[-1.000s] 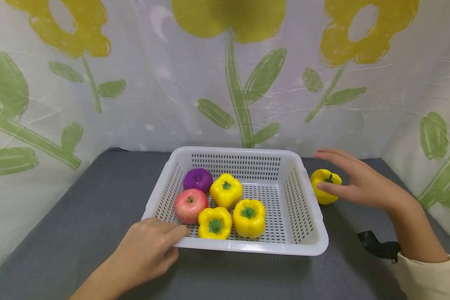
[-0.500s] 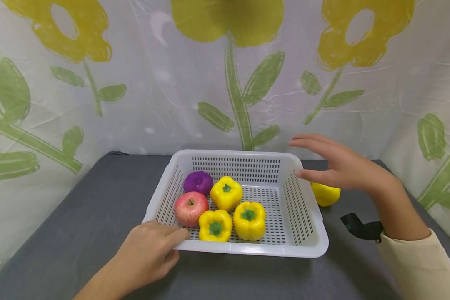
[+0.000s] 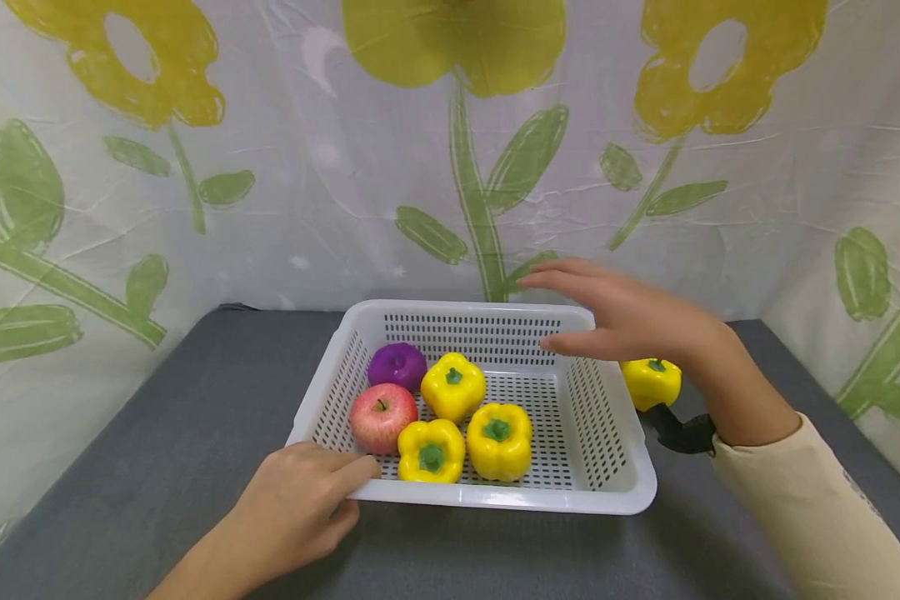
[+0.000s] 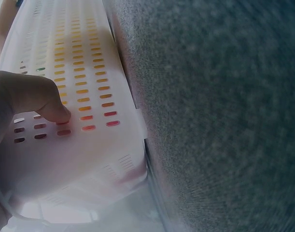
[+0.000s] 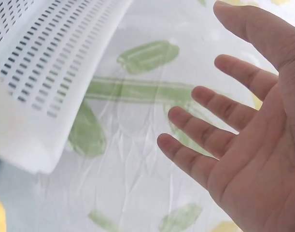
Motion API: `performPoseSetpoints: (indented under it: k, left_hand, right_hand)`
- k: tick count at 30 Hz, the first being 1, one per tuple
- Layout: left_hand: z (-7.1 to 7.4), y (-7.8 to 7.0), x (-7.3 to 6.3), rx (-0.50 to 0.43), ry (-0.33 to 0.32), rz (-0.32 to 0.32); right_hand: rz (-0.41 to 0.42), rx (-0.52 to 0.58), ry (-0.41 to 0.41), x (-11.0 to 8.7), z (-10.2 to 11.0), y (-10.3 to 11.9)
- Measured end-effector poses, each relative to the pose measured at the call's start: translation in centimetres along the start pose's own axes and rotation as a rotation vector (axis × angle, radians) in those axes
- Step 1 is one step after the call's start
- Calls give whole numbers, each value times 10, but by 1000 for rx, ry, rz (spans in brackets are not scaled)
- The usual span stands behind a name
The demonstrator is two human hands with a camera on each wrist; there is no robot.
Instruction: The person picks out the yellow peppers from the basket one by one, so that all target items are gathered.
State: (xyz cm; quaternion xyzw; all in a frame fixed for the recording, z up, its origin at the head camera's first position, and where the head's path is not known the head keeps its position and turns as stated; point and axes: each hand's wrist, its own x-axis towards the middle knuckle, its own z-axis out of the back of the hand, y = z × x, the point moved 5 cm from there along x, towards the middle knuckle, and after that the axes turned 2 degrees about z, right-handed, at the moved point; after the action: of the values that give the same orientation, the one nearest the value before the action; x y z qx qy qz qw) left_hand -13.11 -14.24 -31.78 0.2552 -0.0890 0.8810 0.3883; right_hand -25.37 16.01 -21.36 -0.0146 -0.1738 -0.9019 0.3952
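A white perforated plastic basket (image 3: 465, 495) stands on the table in the head view. My left hand (image 3: 300, 496) grips its near left corner, and in the left wrist view the thumb (image 4: 50, 104) presses on the slotted outer wall. Inside are a red apple (image 3: 382, 418), a purple round vegetable (image 3: 397, 367) and several yellow bell peppers (image 3: 498, 442) with green stems. My right hand (image 3: 622, 312) hovers over the basket's far right part, fingers extended and holding nothing; the right wrist view shows its bare palm (image 5: 263, 164). Another yellow bell pepper (image 3: 651, 383) sits outside, right of the basket.
The dark grey tabletop (image 3: 195, 433) runs around the basket. Behind and beside it hangs a white cloth (image 3: 300, 208) painted with yellow flowers and green leaves. A black wrist-camera mount (image 3: 678, 432) sticks out below my right wrist.
My right hand has moved left, from beside the outer yellow bell pepper to over the basket, still holding nothing. My left hand keeps its grip on the corner, and the basket's contents look unchanged.
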Motion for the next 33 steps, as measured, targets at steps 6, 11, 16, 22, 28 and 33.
performPoseSetpoints:
  k: [6, 11, 16, 22, 28, 33]
  left_hand:
    - [0, 0, 0, 7, -11, -11]
    - [0, 0, -1, 11, 4, -5]
    - [0, 0, -1, 9, 11, -5]
    - [0, 0, 0, 11, 27, 6]
    - [-1, 1, 0, 13, 41, 13]
    - [-1, 1, 0, 18, 38, 11]
  right_hand:
    - [6, -25, 91, 18, -10, 13]
    - [8, -41, 157, 29, -18, 23]
    - [16, -90, 219, 38, -30, 28]
    - [7, -121, 286, 46, -43, 31]
    - [18, -129, 322, 56, -57, 32]
    - [59, -103, 343, 62, -69, 35]
